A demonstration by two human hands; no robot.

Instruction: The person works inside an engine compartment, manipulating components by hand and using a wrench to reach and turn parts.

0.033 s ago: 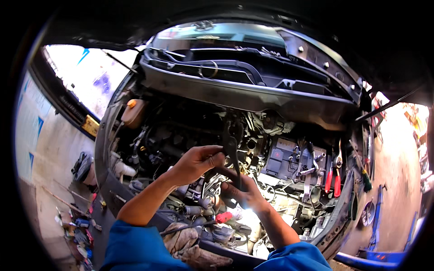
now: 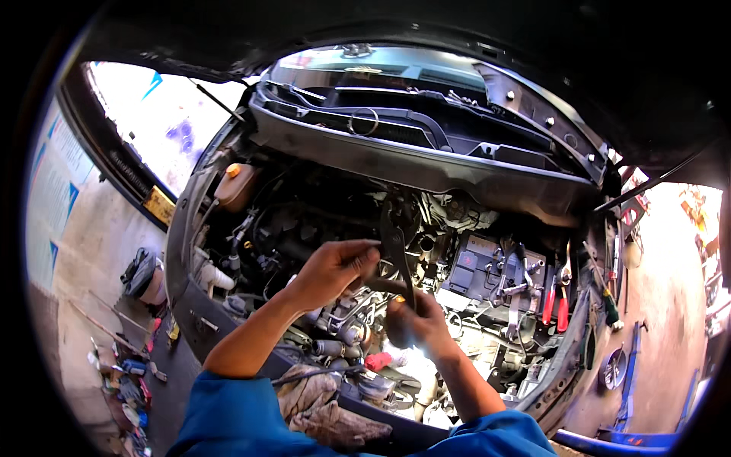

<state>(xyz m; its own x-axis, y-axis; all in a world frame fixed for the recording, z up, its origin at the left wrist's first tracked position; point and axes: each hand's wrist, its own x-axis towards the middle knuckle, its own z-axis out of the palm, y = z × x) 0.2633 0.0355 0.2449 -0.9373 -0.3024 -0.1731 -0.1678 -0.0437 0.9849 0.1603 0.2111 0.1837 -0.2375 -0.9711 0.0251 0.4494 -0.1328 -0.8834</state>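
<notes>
Above the middle of an open engine bay, my two hands are close together. My right hand (image 2: 422, 324) is closed around the lower end of a long, dark, slightly curved piece (image 2: 402, 263), its exact kind unclear. The piece stands nearly upright, its wider top over the dark rear of the bay. To its left, my left hand (image 2: 335, 270) has its thumb and fingers drawn together beside the piece; what they pinch, if anything, is hidden. A dark tube-like part spans the gap between the hands. Bright light shines under my right wrist, near a red rag-like thing (image 2: 377, 361).
A battery (image 2: 472, 266) with several tools on it sits at the right, beside red-handled pliers (image 2: 562, 308). An orange-capped reservoir (image 2: 234, 189) is at the far left. Soiled gloves or rags (image 2: 331, 419) lie on the front edge. A blue metal frame (image 2: 628, 388) stands on the floor.
The whole view has shifted slightly. The dark piece tilts a little more, its lower end toward the right, and my right hand has turned slightly with it.
</notes>
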